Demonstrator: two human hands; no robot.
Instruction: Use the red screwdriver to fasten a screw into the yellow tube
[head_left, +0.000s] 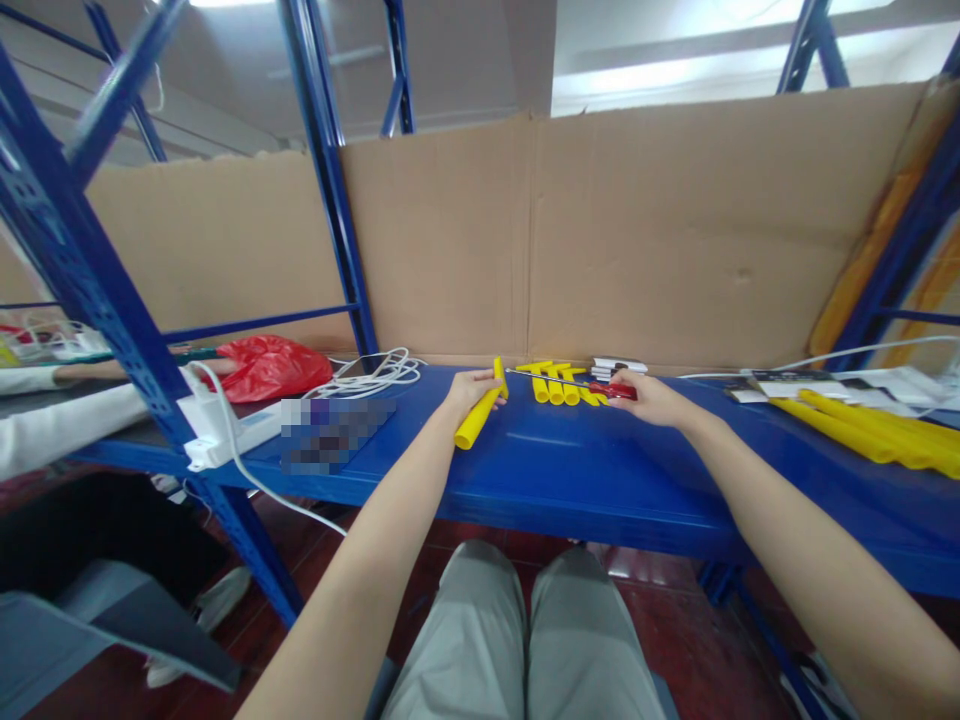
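While the left hand [471, 388] grips a yellow tube [480, 408] at frame centre, the right hand [651, 397] clasps a red-handled screwdriver [577, 383], its tip at the tube's upper end. Both lie over a blue metal shelf [570, 470], backed by cardboard [600, 230] across the upper frame; red floor [675, 640] shows below.

2 bare forearms, no sleeves in view — light grey trousers [525, 640] below.

Blue metal shelf [570, 480] backed by cardboard [600, 230].
A red plastic bag [270, 365], coiled white cable [379, 375] and white power strip [225, 430] lie left; long yellow tubes [870, 430] lie right.
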